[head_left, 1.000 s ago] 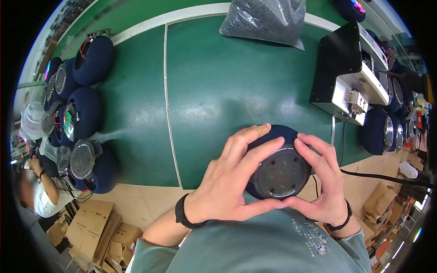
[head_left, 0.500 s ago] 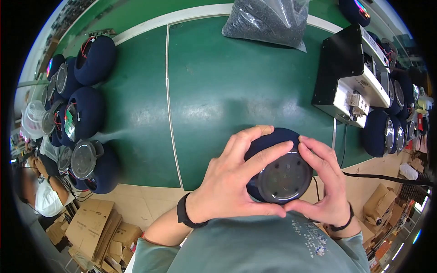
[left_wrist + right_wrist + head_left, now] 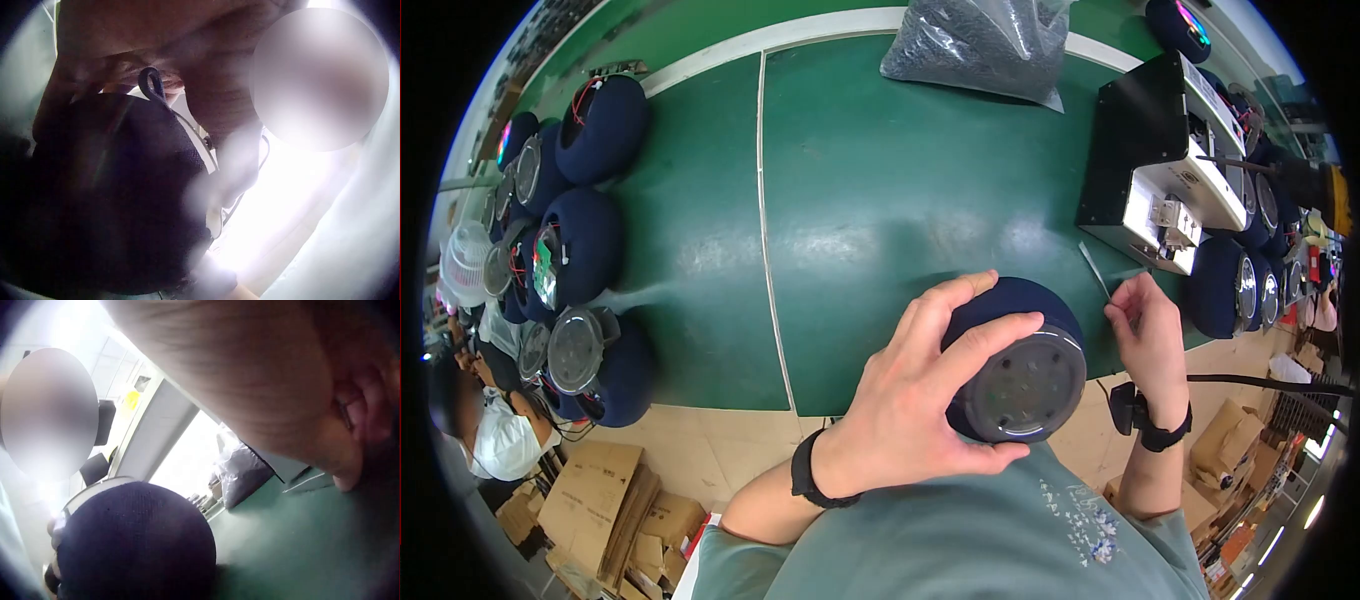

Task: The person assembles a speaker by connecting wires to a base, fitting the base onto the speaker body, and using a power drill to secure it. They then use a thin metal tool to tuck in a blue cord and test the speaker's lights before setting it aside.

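My left hand (image 3: 910, 385) grips a round navy fabric-covered speaker (image 3: 1030, 296), fingers over its far side and thumb at the near edge. A clear disc-shaped cover (image 3: 1025, 385) on the speaker faces up toward the head camera. In the left wrist view, the speaker's dark body (image 3: 106, 206) sits under the palm, beside a small dark cord loop (image 3: 150, 84). Right of the speaker, my right hand (image 3: 1150, 335) pinches the near end of a thin silvery strip-like tool (image 3: 1093, 270). That tool's exact kind I cannot tell. In the right wrist view, its pale length (image 3: 306, 482) shows close over the green tabletop.
A black and silver machine (image 3: 1140, 150) stands at the right of the green table (image 3: 880, 180). More navy speakers (image 3: 585, 245) line the left side, and others (image 3: 1220, 290) the right. A plastic bag of dark bits (image 3: 980, 50) lies at the back. Another person (image 3: 500, 435) sits at far left.
My right hand has left the speaker, moved right and taken hold of the thin tool. My left hand keeps its grip on the speaker, which has barely shifted.
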Tool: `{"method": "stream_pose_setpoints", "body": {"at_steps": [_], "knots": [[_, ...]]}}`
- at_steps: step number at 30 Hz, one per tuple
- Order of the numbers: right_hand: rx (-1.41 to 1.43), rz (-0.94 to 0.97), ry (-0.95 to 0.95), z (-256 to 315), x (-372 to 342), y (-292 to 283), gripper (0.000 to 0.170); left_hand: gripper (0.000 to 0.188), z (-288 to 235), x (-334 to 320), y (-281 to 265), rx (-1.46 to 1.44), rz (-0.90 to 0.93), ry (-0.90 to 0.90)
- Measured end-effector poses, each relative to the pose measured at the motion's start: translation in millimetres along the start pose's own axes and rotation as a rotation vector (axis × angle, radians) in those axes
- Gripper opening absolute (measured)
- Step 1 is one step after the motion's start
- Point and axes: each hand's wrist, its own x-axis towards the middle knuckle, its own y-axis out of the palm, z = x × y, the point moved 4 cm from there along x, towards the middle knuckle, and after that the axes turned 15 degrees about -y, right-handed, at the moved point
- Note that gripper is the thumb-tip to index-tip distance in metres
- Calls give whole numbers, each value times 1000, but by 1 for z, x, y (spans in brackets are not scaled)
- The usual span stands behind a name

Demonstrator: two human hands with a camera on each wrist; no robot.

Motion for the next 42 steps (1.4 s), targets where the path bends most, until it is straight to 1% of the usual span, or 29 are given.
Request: {"method": "stream_pose_setpoints", "body": {"at_steps": [2,3,5,6,8,9,11,12,13,14,15,17,18,21,25,27,28,30,31,33,34,36,37,39,40,42], "knots": [[88,-24,-89,11,1,-1,13,100,0,1,0,-1,3,10],[85,-24,-89,13,-2,-5,13,99,0,1,0,-2,2,15],[86,6,-204,22,-4,-12,17,99,0,1,-1,-17,12,-2],[88,13,-207,22,-3,-13,17,99,0,-1,0,-29,33,-25],[-6,28,-163,21,-5,-13,26,99,1,-1,1,-39,38,-29],[-5,22,-158,23,-3,-10,26,99,1,-1,1,-49,44,-27],[-169,-220,-205,40,4,-8,37,99,1,-1,1,-51,57,-22],[-13,-264,-212,55,-1,-15,47,99,1,-1,0,-55,53,-26],[111,-172,-288,80,-6,-23,61,99,3,-1,0,-58,38,-31],[317,-44,-447,85,-11,-25,81,100,3,-2,1,-61,43,-21],[321,-43,-443,98,-10,-30,81,102,4,-2,2,-61,56,-5],[193,213,-713,142,-7,-30,95,105,8,-3,4,-80,72,2],[170,253,-725,140,-8,-28,107,108,10,-3,4,-104,82,8],[103,235,-699,149,-12,-24,107,112,12,-2,2,-126,88,40],[134,210,-711,145,-14,-23,104,110,22,-4,-2,-176,111,74],[147,179,-667,144,-16,-23,99,99,31,-6,-2,-322,160,52],[144,190,-672,142,-17,-22,99,99,32,-5,-3,-329,150,50],[198,147,-680,135,-17,-20,97,80,32,-5,-5,-313,155,94],[195,161,-687,133,-19,-17,97,80,33,-4,-6,-321,143,90],[239,111,-667,126,-21,-16,97,58,34,-3,-7,-357,157,124],[238,123,-671,124,-21,-16,97,58,35,-3,-9,-364,148,120],[269,125,-651,119,-22,-16,97,35,36,-4,-10,-399,174,121],[267,131,-651,118,-22,-16,97,35,36,-5,-11,-404,171,119],[295,125,-636,116,-21,-15,97,18,36,-6,-13,-407,152,144],[293,130,-636,116,-21,-15,97,18,36,-7,-13,-411,150,143],[309,135,-627,115,-20,-14,97,10,36,-8,-14,-430,116,144]]}}
